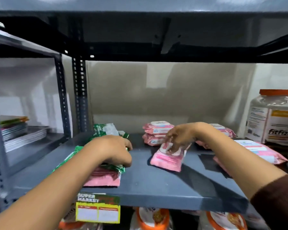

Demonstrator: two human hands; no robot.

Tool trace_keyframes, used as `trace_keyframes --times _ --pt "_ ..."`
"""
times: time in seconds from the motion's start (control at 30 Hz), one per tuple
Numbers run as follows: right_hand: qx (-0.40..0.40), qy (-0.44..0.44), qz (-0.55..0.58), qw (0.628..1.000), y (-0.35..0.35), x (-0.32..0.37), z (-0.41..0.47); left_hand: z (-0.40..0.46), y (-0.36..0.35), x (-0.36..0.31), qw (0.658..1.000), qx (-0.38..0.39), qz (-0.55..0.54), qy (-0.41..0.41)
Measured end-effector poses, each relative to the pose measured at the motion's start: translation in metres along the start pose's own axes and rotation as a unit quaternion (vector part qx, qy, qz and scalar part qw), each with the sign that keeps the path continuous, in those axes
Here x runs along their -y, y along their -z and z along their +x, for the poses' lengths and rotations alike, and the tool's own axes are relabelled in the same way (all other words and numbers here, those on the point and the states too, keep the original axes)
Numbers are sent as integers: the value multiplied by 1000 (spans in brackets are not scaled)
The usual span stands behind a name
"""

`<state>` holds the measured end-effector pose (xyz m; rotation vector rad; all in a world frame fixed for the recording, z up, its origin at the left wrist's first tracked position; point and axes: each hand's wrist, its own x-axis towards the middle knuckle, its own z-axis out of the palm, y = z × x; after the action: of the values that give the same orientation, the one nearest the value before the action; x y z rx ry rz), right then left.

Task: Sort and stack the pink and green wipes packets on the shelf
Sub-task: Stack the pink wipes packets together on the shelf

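On the grey shelf (pixel 156 188), my left hand (pixel 116 151) grips a green wipes packet (pixel 114 168) that lies on top of a pink packet (pixel 103 179) at the front left. More green packets (pixel 105 129) sit behind it. My right hand (pixel 178 138) holds the far end of a pink packet (pixel 168 159) in the shelf's middle, its near end resting on the board. Two stacked pink packets (pixel 156 133) lie behind that hand. Further pink packets (pixel 263 151) lie to the right, one partly hidden under my right forearm.
A large clear jar with an orange lid (pixel 274 117) stands at the far right. The neighbouring shelf on the left holds a pile of flat packs (pixel 22 131). A yellow price label (pixel 98 208) hangs on the shelf's front edge. Orange-capped goods (pixel 151 219) sit below.
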<state>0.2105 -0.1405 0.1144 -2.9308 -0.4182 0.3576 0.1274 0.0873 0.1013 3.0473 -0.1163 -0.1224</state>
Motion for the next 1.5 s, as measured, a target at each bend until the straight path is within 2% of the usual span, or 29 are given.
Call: trace_keyframes --times 0.1,0.23,0.3,0.33,0.37,0.4,0.43,0.47,0.5,0.57,0.63,0.73,0.8,0.87,0.93,1.0,1.07,1.13,1.2,1.27,1.33,1.4,1.5 --pt "-54 -108 22 992 -15 17 -1 -1 -1 21 1000 -9 23 -19" --pt "-89 -155 48 983 -29 29 -5 -4 -5 16 998 -26 62 3" --pt "-105 -166 53 979 -29 30 -8 -6 -5 9 992 -115 43 -42" --pt "-126 -156 62 978 -28 25 -12 -6 -8 2 981 -167 -34 -92" --pt "-159 -145 77 973 -27 18 -16 -11 -10 -4 952 -190 -189 -151" --pt "-196 -133 107 966 -27 11 -22 -18 -12 -11 898 -143 -377 -177" --pt "-229 -118 144 955 -28 5 -27 -25 -14 -19 822 -31 -535 -193" --pt "-247 -99 173 948 -31 0 -31 -27 -20 -26 742 79 -638 -188" --pt "-246 -83 193 946 -33 -2 -34 -27 -28 -30 690 153 -689 -160" --pt "-217 -65 225 948 -42 -7 -39 -22 -41 -39 659 176 -725 -92" --pt "-213 -59 231 948 -50 -10 -43 -19 -43 -39 635 172 -750 -65" --pt "-221 -45 296 928 -57 -12 -55 -10 -42 -35 627 165 -760 -44" --pt "-178 -38 370 911 -60 -9 -64 -5 -39 -35 639 141 -754 -53" --pt "-125 -32 391 911 -61 -6 -70 -1 -33 -40 656 107 -745 -59" --pt "-111 -25 410 905 -59 -4 -72 -10 -35 -43 657 56 -745 -102" --pt "-151 -19 445 883 -56 -5 -70 -22 -42 -51 678 -15 -728 -101" --pt "-239 -26 466 851 -51 -10 -60 -34 -47 -64 657 -31 -749 -78" --pt "-284 -31 484 827 -49 -12 -44 -36 -64 -67 624 -27 -777 -84" --pt "-254 -26 478 841 -51 -9 -32 -43 -77 -64 584 -18 -806 -92" --pt "-196 -22 460 866 -55 -7 -26 -45 -81 -63 571 17 -818 -76" --pt "-170 -19 436 884 -61 -9 -26 -40 -78 -67 585 -1 -806 -90" --pt "-185 -30 408 893 -67 -13 -32 -28 -73 -67 592 -2 -801 -91" --pt "-186 -28 430 883 -77 -18 -45 -5 -63 -61 611 -2 -789 -64"
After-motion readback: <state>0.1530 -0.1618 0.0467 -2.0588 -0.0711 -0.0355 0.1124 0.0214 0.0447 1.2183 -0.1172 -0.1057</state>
